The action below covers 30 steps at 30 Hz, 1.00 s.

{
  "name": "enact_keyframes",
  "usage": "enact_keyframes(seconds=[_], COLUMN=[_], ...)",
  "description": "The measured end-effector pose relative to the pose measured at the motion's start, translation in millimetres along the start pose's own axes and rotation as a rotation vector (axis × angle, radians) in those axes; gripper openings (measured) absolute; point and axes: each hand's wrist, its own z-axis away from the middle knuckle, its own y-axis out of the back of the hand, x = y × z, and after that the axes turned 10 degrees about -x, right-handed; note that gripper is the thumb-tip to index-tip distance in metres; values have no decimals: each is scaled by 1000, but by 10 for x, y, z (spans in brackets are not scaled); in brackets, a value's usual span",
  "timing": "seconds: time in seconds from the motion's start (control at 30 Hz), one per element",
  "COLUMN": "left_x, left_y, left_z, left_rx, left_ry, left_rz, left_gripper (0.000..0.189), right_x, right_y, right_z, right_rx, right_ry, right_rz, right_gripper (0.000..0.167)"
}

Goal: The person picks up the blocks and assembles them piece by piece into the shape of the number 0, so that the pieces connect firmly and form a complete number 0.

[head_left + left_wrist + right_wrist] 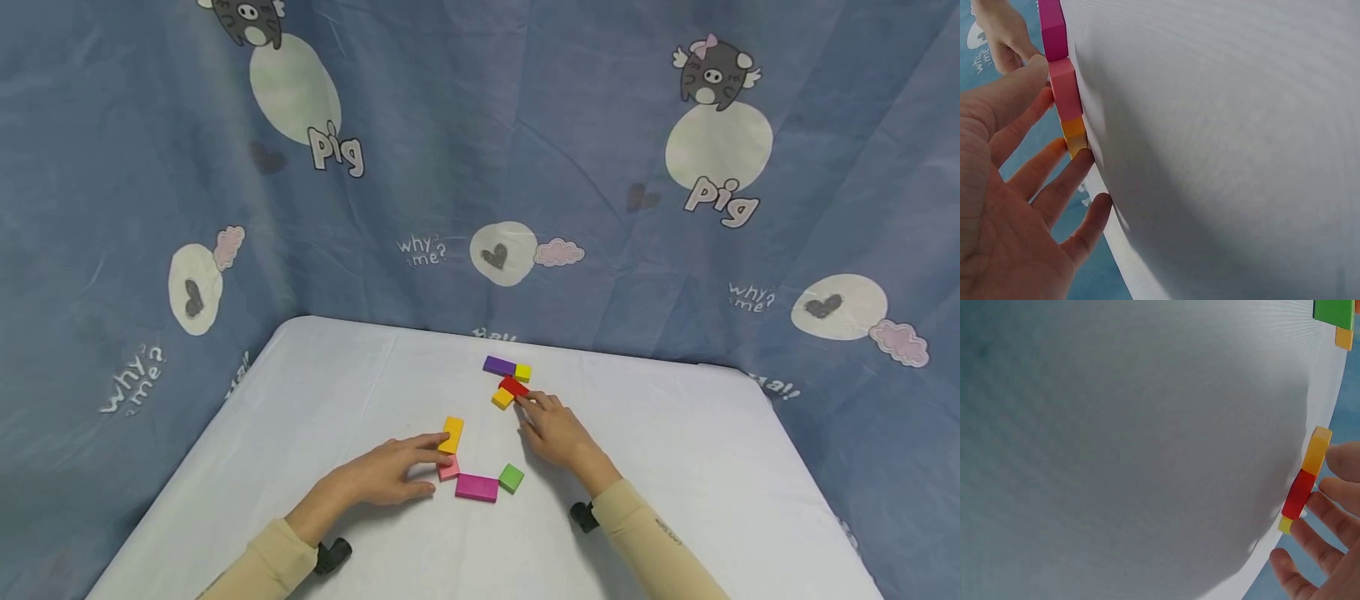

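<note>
My left hand [386, 472] reaches in from the left with its fingers spread and straight. Its fingertips lie over the long orange block [453, 430] and the pink block [448, 472], which sit end to end. A magenta block [477, 488] adjoins the pink one, and a green block [512, 478] stands at its right end. Farther back, the extended fingers of my right hand [555, 429] touch the right end of the red block [512, 386]. A small orange-yellow block [502, 398] lies against the red one's near side. In the right wrist view, the fingers [1329, 512] run alongside the red block.
Behind the red block, a purple block [499, 366] and a yellow block [523, 373] lie end to end near the table's back edge. The white-covered table [360, 375] is backed by a blue printed curtain [585, 150]. Dark wrist cameras [333, 556] hang under both wrists.
</note>
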Motion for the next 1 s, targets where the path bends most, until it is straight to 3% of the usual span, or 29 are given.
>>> enact_keyframes(seconds=[0.27, 0.5, 0.87, 1.0], left_x=[-10, 6, 1, 6], left_y=[-16, -16, -8, 0], left_z=[6, 20, 14, 11], left_rx=[0, -2, -2, 1], left_ry=[1, 8, 7, 5], left_rz=[5, 9, 16, 11], left_gripper=[47, 47, 47, 47], right_x=[8, 15, 29, 27], right_y=[-20, -31, -31, -37], right_z=[-1, 14, -2, -3], right_rx=[57, -3, 72, 49], right_ry=[-3, -25, 7, -3], right_rz=[-10, -12, -7, -21], right_gripper=[43, 49, 38, 43])
